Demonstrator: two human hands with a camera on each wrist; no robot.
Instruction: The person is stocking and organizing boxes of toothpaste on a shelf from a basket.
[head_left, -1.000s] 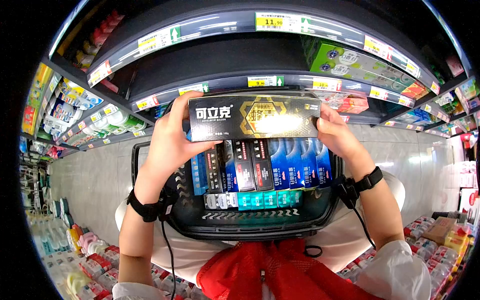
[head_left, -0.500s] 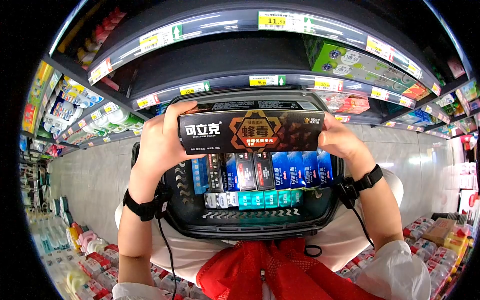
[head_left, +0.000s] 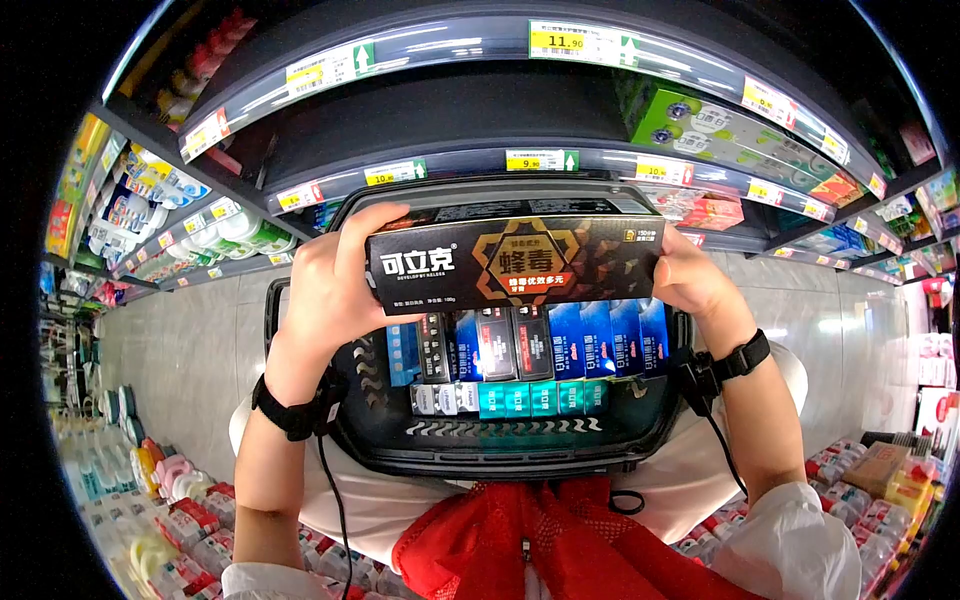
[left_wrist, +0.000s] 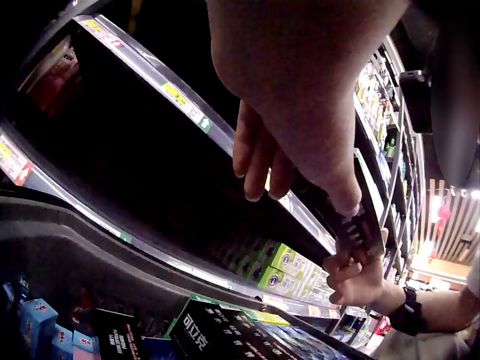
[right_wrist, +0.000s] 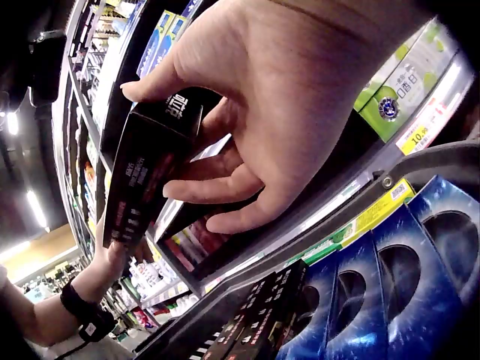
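Black box: held up above the basket, long printed face toward the head camera, near level, right end a touch higher.
Left hand: grips the left end of the black box, index finger along the top edge, thumb at the lower edge.
Right hand: pinches the right end, thumb at the front; outer fingers spread in the right wrist view, contact hard to tell.
In basket: blue boxes and teal boxes, in rows below the black box.
Shelf: beyond the basket; green boxes on it.
Good handling, judged: ends only, light even pressure, thumbs off print, tilt slightly against glare.
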